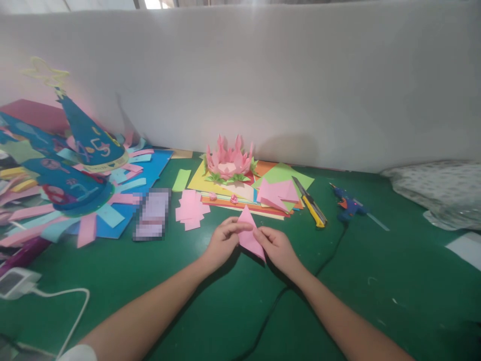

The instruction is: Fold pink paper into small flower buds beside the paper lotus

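We get bright, even light from above, with a glaring strip (152,4) at the top edge. The paper hat (88,135) and paper flower (229,163) throw soft shadows on the white wall (300,90). The pink paper (248,235) pinched in our left hand (224,241) and right hand (277,246) looks sharp. The edges bend and soften, a pink haze washes the left, and one patch (152,214) is pixelated.

The blue paper cone hat (89,136) is showing pale cut-out figures resembling "45"; no other marking is reading legibly.
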Tool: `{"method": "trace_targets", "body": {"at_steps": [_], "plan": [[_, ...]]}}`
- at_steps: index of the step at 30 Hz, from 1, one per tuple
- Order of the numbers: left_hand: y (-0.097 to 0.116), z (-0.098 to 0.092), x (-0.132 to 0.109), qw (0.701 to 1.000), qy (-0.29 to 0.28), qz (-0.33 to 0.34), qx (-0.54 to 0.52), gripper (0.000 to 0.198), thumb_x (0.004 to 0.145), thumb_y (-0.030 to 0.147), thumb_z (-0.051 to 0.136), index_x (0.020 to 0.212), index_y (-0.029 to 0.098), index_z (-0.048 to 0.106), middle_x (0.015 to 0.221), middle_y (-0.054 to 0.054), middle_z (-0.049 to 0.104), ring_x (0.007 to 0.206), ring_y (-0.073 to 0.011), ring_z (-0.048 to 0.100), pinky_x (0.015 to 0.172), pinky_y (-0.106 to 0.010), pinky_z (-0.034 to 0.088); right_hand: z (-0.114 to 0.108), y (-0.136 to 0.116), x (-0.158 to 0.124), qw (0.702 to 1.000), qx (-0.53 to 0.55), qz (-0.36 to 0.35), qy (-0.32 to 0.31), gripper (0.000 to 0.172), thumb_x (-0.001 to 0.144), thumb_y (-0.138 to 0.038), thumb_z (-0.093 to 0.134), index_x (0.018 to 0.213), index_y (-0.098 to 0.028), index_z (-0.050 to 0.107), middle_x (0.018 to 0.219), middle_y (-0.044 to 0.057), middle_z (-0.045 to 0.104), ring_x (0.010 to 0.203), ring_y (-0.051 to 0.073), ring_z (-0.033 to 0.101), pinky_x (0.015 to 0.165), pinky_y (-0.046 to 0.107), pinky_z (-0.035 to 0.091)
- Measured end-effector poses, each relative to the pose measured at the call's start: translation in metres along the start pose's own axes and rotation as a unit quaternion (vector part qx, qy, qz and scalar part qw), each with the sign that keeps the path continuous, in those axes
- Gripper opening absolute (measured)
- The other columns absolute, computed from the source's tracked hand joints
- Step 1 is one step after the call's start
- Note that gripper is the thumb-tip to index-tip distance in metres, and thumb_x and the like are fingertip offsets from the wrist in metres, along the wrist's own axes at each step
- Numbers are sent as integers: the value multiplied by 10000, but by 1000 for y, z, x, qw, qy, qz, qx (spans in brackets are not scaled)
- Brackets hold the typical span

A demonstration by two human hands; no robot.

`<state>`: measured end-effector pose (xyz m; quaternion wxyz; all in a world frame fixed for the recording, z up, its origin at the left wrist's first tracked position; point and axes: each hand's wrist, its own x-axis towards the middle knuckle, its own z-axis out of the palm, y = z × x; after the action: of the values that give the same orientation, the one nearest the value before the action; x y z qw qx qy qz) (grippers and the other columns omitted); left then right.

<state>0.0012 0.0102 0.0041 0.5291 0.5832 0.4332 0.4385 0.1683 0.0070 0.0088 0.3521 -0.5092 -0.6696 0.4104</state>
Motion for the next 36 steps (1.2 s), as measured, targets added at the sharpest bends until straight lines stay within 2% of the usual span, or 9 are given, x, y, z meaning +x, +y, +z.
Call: {"method": "trace_targets", "body": {"at_steps": [3, 6, 12, 15, 18, 23, 28, 33, 36], "plan": [[-1, 0, 0, 998, 60, 5, -2, 425, 639, 31, 424, 898, 214, 706, 1029, -49, 548, 921, -162, 519, 689, -221, 436, -2, -3, -1, 999, 23, 9, -27, 386, 844, -403, 463, 525, -187, 438, 490, -43, 441, 493, 111, 422, 503, 227, 320], [-1, 1, 1, 994, 105, 9, -14, 405, 616, 40, 435, 871, 200, 706, 1002, -46, 558, 941, -168, 519, 677, -214, 436, -3, -5, -2, 996, 51, 34, -68, 385, 854, -398, 446, 533, -187, 469, 472, -32, 506, 477, 117, 469, 528, 233, 365], [1, -1, 3, 987, 137, -52, -63, 338, 643, 103, 465, 874, 179, 699, 1050, -36, 539, 661, -91, 511, 519, -204, 399, -4, -6, -2, 991, 77, 58, -96, 385, 838, -405, 470, 524, -182, 478, 449, -25, 518, 455, 108, 478, 528, 228, 386], [0, -4, 5, 986, 151, -39, -51, 241, 674, 202, 589, 895, 176, 682, 1050, -42, 538, 808, -133, 547, 632, -222, 434, -5, -5, -1, 988, 90, 55, -114, 345, 839, -398, 477, 574, -179, 503, 450, -29, 527, 456, 104, 477, 530, 225, 384], [-4, -5, 6, 989, 148, -9, -19, 259, 668, 250, 657, 916, 176, 666, 1048, -52, 547, 1018, -188, 516, 814, -258, 420, -6, -3, -1, 985, 105, 50, -125, 344, 843, -411, 472, 592, -177, 503, 436, -35, 518, 433, 96, 458, 513, 222, 373], [-8, -4, 5, 989, 145, 2, -13, 274, 682, 262, 665, 941, 174, 652, 1064, -64, 546, 1039, -201, 513, 898, -301, 389, -9, 0, -2, 980, 122, 51, -148, 373, 843, -441, 470, 579, -177, 483, 394, -59, 460, 379, 77, 398, 467, 209, 339], [-6, -2, 3, 992, 118, -1, -51, 251, 674, 238, 677, 915, 174, 651, 1059, -58, 544, 1019, -188, 518, 895, -286, 388, -10, 3, -3, 975, 133, 45, -170, 425, 854, -444, 457, 531, -169, 473, 395, -57, 431, 369, 68, 377, 438, 206, 298], [-2, 1, 0, 998, 8, -14, -59, 162, 680, 248, 685, 804, 156, 638, 900, -42, 585, 850, -150, 552, 781, -261, 421, -9, 3, -2, 981, 158, 27, -108, 406, 861, -454, 447, 575, -168, 485, 489, -39, 471, 455, 85, 424, 466, 215, 309], [-2, 3, -1, 997, -43, -6, -58, 137, 686, 252, 686, 748, 144, 629, 822, -35, 596, 775, -129, 548, 726, -246, 422, -8, 3, -2, 985, 143, 21, -99, 347, 839, -452, 488, 651, -164, 530, 534, -43, 456, 485, 89, 420, 464, 213, 301]]}}
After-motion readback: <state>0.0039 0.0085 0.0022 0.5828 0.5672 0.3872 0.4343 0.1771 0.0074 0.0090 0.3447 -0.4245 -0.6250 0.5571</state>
